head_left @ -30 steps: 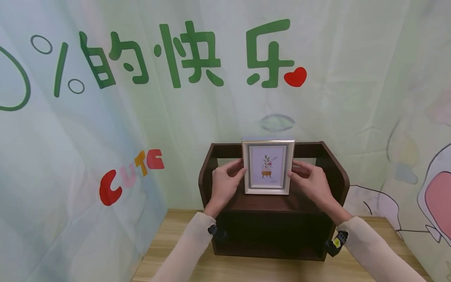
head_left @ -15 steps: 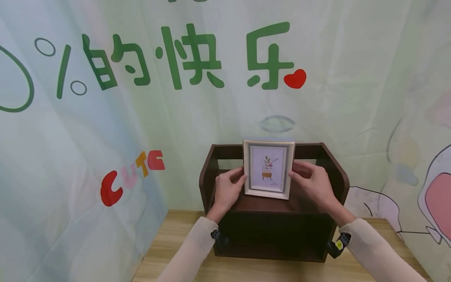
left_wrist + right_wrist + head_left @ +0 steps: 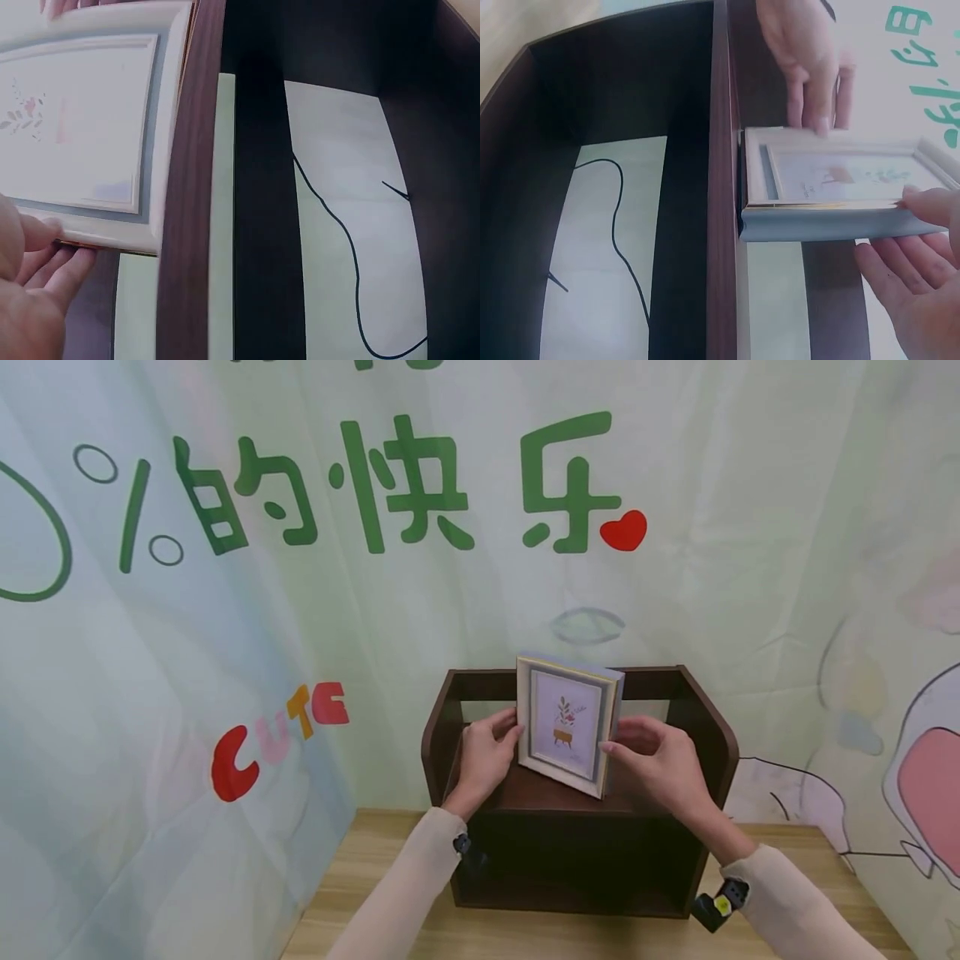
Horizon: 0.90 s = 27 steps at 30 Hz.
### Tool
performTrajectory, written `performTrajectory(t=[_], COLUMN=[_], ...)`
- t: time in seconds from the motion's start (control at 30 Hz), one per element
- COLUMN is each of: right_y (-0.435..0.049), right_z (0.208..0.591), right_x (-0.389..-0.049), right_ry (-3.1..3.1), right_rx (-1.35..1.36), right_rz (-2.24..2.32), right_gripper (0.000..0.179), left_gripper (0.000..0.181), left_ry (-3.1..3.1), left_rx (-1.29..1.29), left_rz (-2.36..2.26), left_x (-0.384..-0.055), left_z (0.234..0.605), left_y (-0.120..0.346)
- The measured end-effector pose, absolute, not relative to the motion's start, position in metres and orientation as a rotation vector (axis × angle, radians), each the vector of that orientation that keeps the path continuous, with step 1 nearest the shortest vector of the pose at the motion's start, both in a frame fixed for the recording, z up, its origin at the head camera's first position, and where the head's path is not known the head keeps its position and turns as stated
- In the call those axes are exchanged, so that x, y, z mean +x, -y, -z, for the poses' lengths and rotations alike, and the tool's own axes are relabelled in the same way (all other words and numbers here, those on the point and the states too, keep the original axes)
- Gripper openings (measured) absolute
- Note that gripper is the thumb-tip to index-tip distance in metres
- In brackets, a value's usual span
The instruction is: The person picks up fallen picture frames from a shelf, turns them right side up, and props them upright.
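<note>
A picture frame (image 3: pixel 564 693) with a pale silver border and a potted-plant print stands upright on the top shelf of a dark brown desk shelf (image 3: pixel 570 860). It is turned at an angle, so its right side edge shows. My left hand (image 3: pixel 483 762) pinches the left edge, thumb in front and fingers behind. On the other side, my right hand (image 3: pixel 667 767) has its thumb on the front border and its fingers around the back. In the right wrist view, the lower edge of the frame (image 3: pixel 744 176) lies right by the shelf's front edge.
The shelf unit rests on a light wood table (image 3: pixel 375 868). Its raised side panels (image 3: pixel 712 735) flank both hands, and an open compartment lies below. Behind hangs a printed cloth backdrop (image 3: pixel 420 610) with green characters and a red heart.
The picture frame has turned from facing straight forward to an angle, its right side swinging toward me. My right hand has shifted slightly downward with that edge; the left stays at its edge.
</note>
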State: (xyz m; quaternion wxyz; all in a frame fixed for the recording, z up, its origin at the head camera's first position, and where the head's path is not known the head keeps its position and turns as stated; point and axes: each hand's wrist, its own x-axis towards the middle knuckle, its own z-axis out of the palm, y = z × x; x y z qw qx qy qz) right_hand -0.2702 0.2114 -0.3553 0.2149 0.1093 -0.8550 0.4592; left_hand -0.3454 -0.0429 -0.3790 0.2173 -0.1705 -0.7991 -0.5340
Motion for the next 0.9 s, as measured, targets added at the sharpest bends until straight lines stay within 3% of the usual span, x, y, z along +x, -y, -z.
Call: performTrajectory(t=[0.9], right_y=[-0.164], right_z=[0.362], right_x=[-0.258], right_ry=[2.283], right_rx=[0.518], right_rz=[-1.366], right_gripper=[0.034], left_gripper=[0.031], left_ry=[2.339], left_rx=[-0.614], left_rz=[1.511], left_x=[-0.379], left_z=[0.372], left_y=[0.024])
